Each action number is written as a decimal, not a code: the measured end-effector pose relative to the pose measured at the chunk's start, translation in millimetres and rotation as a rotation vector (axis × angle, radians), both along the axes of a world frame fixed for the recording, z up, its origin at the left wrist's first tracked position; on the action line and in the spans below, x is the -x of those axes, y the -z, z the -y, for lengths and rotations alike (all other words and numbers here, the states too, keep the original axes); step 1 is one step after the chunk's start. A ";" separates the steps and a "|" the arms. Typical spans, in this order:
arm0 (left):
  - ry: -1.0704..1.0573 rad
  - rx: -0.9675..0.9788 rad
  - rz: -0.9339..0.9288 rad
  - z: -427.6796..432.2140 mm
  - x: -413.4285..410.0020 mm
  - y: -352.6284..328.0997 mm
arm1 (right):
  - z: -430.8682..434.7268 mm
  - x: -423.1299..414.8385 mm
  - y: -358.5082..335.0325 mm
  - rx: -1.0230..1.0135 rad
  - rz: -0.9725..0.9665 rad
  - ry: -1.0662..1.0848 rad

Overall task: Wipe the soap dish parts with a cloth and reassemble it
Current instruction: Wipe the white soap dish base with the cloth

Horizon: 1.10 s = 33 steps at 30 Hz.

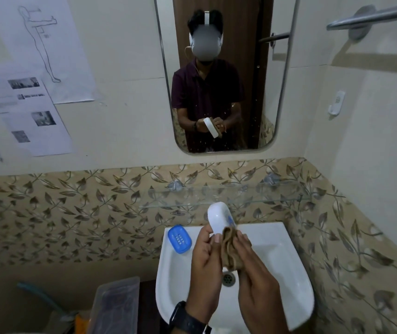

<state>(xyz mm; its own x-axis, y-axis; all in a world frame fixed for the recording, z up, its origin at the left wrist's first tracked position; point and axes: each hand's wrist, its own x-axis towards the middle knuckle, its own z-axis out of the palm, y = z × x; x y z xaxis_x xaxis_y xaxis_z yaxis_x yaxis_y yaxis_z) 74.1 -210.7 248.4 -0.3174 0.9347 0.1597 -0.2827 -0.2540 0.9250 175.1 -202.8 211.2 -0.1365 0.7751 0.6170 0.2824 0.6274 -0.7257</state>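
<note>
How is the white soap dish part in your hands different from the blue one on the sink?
The white part is held upright in the left hand; the blue part lies flat on the sink rim. The blue part has slots; the white shows none. A cloth touches only the white part. Both are rounded.

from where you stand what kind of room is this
A bathroom, most likely: a white wall-hung sink with a drain, a mirror above it, and a towel bar on the wall.

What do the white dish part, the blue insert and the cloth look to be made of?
White dish part: likely glossy hard plastic, smooth with a soft sheen. Blue insert on the sink rim: moulded plastic, with slotted drain holes. Cloth: brown woven fabric, matte and creased in folds.
</note>
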 end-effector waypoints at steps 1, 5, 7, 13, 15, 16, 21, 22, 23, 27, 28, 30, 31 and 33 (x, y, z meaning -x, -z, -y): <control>-0.003 -0.002 -0.080 -0.3 -0.7 3.4 | -5.5 1.8 -9.2 0.041 -0.021 0.001; -0.007 -0.006 -0.411 -3.4 -4.2 16.0 | -29.8 9.2 -50.0 0.097 -0.003 -0.011; -0.048 0.000 -0.478 -5.1 -3.8 20.5 | -32.9 11.8 -56.6 0.025 0.093 -0.042; -0.118 0.036 -0.600 -3.8 6.1 29.0 | -20.1 -6.5 -32.3 -0.082 0.218 -0.202; -0.088 -0.009 -0.668 -1.6 6.0 32.1 | -30.7 -13.6 -35.6 -0.051 0.178 -0.176; -0.059 -0.035 -0.693 -0.8 5.7 33.0 | -37.3 -15.2 -42.6 0.019 0.130 -0.159; 0.034 -0.076 -0.702 3.0 6.4 27.0 | -68.2 -19.2 -69.9 0.303 0.028 -0.181; 0.035 -0.066 -0.684 2.3 7.3 26.7 | -64.9 -18.4 -72.7 0.270 0.035 -0.196; 0.029 -0.053 -0.669 1.1 8.5 25.6 | -59.6 -16.6 -73.0 0.218 0.041 -0.212; -0.052 -0.031 -0.658 -3.4 14.4 26.2 | -47.0 -14.5 -57.7 0.028 0.086 -0.294; -0.040 -0.033 -0.645 -2.9 14.6 25.5 | -50.4 -16.7 -55.9 0.050 0.054 -0.305; 0.013 -0.045 -0.613 0.5 13.8 21.1 | -61.2 -21.3 -56.7 0.200 -0.079 -0.317; 0.029 -0.048 -0.598 2.1 13.6 18.6 | -67.8 -23.2 -57.4 0.283 -0.133 -0.310; 0.047 -0.038 -0.553 3.2 13.5 16.4 | -76.1 -24.7 -59.6 0.361 -0.175 -0.294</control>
